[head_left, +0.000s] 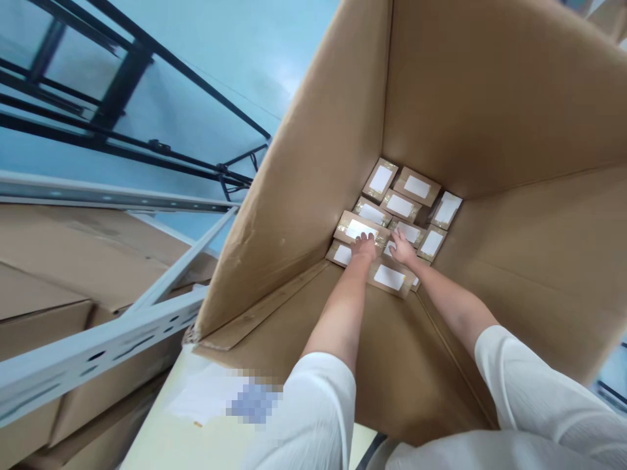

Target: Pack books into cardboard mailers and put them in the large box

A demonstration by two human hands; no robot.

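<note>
I reach deep into a tall cardboard carton (490,98) whose bottom holds several small brown parcels with white labels. My left hand (363,247) rests with curled fingers on the near edge of a labelled parcel (360,228) at the left of the pile. My right hand (402,248) lies fingers-down on a parcel (409,233) in the middle of the pile. Another parcel (390,277) sits just below both wrists. Whether either hand grips anything is unclear.
Grey metal shelf rails (98,346) run along the left, with large brown boxes (59,261) stacked behind them. A black metal frame (127,78) stands on the light blue floor beyond. A pale surface with a blurred label (215,398) lies against the carton's near corner.
</note>
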